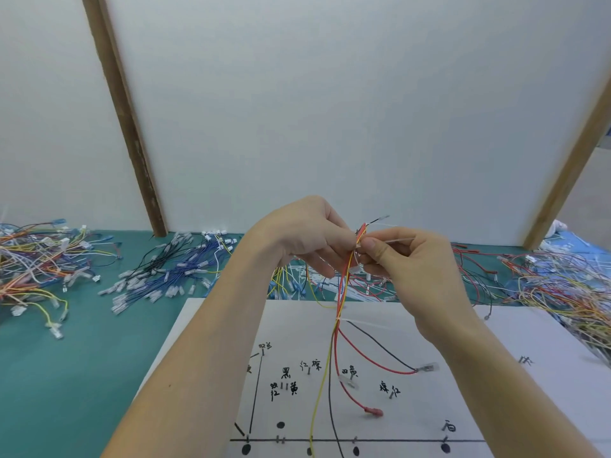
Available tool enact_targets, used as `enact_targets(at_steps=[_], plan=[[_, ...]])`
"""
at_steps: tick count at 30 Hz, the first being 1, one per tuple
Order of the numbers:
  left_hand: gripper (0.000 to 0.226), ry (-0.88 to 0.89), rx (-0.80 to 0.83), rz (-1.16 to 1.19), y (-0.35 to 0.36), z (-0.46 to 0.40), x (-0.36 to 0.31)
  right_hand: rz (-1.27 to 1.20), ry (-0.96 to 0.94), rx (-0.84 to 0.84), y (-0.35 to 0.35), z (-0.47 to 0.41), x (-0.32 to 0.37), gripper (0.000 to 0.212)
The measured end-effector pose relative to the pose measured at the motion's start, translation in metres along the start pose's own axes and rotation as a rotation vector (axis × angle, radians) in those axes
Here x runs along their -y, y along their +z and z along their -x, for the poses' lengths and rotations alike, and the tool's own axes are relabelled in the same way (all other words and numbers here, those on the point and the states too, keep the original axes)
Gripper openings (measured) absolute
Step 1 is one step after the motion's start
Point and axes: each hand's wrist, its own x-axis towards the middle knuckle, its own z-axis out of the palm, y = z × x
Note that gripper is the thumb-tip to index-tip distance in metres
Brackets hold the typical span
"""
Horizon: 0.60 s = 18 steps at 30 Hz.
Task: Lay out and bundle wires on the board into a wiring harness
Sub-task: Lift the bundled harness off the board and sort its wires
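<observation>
A: Far left edge of the bench?
B: Tangled multicoloured wire pile [36, 259] on the green mat [66, 358], white connectors mixed in. Just right of it, blue and black wire heap [165, 269] with clear-sleeved terminals, near the brown wooden post [125, 127] at the back edge.

A: Centre?
B: White layout board [205, 325] at the near edge, marked with black lines, dots, handwritten labels, short pins. Raised above its far edge: wire bundle [344, 282], red, yellow, orange, black strands. Left hand [310, 233] curled round the bundle's upper part, fingers closed on it. Right hand [403, 259] touching the same spot, thumb and forefinger pinched together on a white cable tie [396, 240], tie tail sticking out to the right.

A: Below the hands?
B: Second white tie [360, 322] cinched round the bundle above the board, tail pointing right. Strands fanning out under it: yellow and black running down to the board's near edge, red ending in a red terminal [375, 412] lying on the board, red-and-black pair ending in a clear terminal [428, 367] further right.

A: Right edge?
B: Loose red wires [469, 259] on the mat behind the board, then a large mixed wire heap [562, 292] at the bench's far right, partly overlapping the board's right side. White panel [330, 94] behind everything.
</observation>
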Motion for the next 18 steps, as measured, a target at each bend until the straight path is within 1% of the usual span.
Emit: enact_targets(at_steps=[4, 6, 12, 15, 18], plan=[[0.014, 0.004, 0.031, 0.006, 0.0, -0.001, 0.002, 0.07, -0.03, -0.002, -0.002, 0.001, -0.001, 0.013], [0.015, 0.007, 0.036, 0.009, 0.002, -0.002, 0.003, 0.061, -0.015, -0.005, -0.003, 0.001, 0.0, 0.014], [0.018, 0.015, -0.004, -0.027, 0.008, -0.007, 0.004, 0.164, -0.058, -0.026, -0.002, 0.004, 0.001, 0.012], [0.016, 0.018, -0.007, -0.035, 0.009, -0.007, 0.003, 0.147, -0.046, -0.035, -0.003, 0.002, 0.001, 0.009], [0.017, 0.02, -0.026, -0.047, 0.013, -0.007, 0.002, 0.123, -0.036, -0.029, -0.003, 0.002, -0.002, 0.012]])
